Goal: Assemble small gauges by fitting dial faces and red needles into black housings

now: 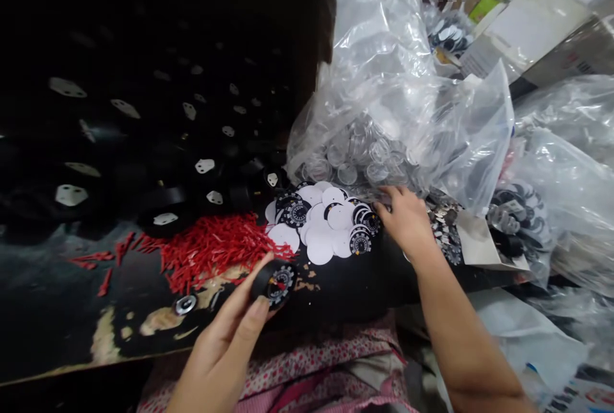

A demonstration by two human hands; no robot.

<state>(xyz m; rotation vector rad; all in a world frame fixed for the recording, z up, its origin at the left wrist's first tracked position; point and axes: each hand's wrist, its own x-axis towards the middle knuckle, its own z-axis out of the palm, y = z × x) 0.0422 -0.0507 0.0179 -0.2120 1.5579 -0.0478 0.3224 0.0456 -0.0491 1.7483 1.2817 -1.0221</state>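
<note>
At lower centre of the frame, the left hand (225, 344) clamps a round black gauge with a red pointer (274, 286). Right of centre, the right hand (407, 220) is nearer the clear round plastic discs (347, 174), up-left from it; whether it pinches something, I cannot tell.

Passage runs over the tabletop (355, 282) before the dials (320, 247); a plastic bag (388, 96) blocks behind.
</note>
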